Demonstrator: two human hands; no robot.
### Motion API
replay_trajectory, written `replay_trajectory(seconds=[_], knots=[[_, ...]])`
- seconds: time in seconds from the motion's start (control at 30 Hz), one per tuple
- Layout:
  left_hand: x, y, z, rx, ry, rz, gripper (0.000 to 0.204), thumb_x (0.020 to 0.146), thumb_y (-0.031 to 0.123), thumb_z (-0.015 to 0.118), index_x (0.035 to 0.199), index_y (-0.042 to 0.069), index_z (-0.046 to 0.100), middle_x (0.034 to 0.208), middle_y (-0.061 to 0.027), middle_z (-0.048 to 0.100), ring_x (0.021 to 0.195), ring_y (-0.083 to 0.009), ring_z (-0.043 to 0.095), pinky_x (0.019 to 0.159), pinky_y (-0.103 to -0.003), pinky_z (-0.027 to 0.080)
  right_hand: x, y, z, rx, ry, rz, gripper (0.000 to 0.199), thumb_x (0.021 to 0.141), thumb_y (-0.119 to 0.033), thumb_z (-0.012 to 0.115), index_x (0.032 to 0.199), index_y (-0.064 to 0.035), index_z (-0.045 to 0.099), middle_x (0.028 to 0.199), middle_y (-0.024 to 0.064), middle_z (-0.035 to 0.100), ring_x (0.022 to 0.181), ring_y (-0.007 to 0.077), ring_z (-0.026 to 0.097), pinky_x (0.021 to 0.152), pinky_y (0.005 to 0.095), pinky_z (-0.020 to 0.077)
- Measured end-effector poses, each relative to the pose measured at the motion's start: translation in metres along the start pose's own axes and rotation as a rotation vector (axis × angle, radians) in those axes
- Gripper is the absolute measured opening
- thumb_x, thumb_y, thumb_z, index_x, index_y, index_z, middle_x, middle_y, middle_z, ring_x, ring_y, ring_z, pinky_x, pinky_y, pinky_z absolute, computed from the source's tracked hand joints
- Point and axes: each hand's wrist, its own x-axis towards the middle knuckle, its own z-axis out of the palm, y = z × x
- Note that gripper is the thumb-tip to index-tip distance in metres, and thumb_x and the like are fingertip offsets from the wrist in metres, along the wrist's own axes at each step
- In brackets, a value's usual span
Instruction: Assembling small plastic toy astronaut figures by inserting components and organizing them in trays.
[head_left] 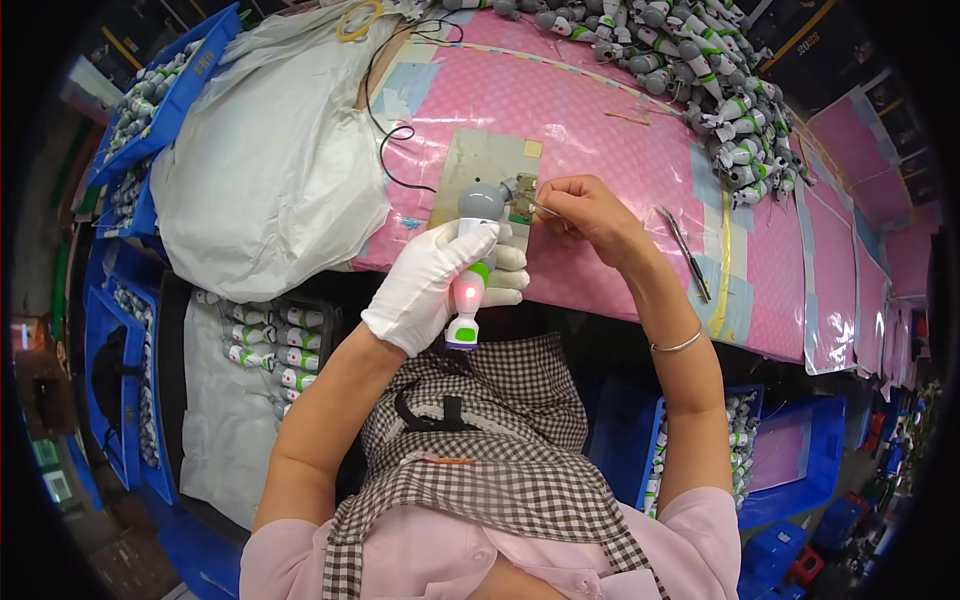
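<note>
My gloved left hand [432,285] grips the toy handset [472,262] upright so my right hand [585,212] can pinch the thin tool [541,208] against its head.

A white glove covers the left hand [432,285]; the right hand [590,212] is bare, with a thin silver bracelet [677,345], pink short sleeves and a checked apron [480,440].

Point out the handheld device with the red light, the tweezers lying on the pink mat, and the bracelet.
handheld device [468,290], head view, on its lit white body.
tweezers [686,250], head view, mid-length of the arms.
bracelet [677,345], head view, on the band at the right wrist.
</note>
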Motion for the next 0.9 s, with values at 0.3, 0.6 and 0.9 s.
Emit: replay_trajectory(seconds=[0.3, 0.6, 0.9], knots=[[-0.035, 0.013, 0.000, 0.025, 0.079, -0.036, 0.030, 0.089, 0.025, 0.058, 0.107, 0.001, 0.052, 0.080, -0.0008, 0.054, 0.063, -0.0091, 0.051, 0.052, -0.022, 0.042, 0.014, -0.027, -0.085, 0.119, 0.195, -0.135, 0.017, 0.080, -0.018, 0.058, 0.080, -0.0019, 0.066, 0.068, 0.0034, 0.061, 0.057, 0.0092, 0.057, 0.050, 0.0241, 0.0448], [-0.193, -0.041, -0.190, -0.052, 1.181, 0.680, 0.016, 0.088, 0.010, 0.058, 0.102, 0.005, 0.053, 0.091, -0.0043, 0.055, 0.081, -0.0139, 0.055, 0.074, -0.030, 0.048, 0.125, 0.011, -0.230, -1.707, 0.804, -0.428, 0.033, 0.083, -0.007, 0.048, 0.115, -0.0062, 0.055, 0.105, 0.0162, 0.060, 0.095, 0.0336, 0.058, 0.081, 0.0427, 0.0459], [-0.276, -0.151, -0.247, -0.114, 1.754, 0.218, 0.022, 0.082, 0.021, 0.066, 0.091, 0.001, 0.062, 0.083, -0.0063, 0.061, 0.071, -0.0162, 0.058, 0.063, -0.032, 0.047, 0.106, -0.015, -0.349, -1.127, 0.880, -0.636, 0.066, 0.086, -0.045, 0.058, 0.132, -0.0017, 0.040, 0.124, 0.0172, 0.053, 0.111, 0.0296, 0.054, 0.084, 0.0410, 0.0473]])
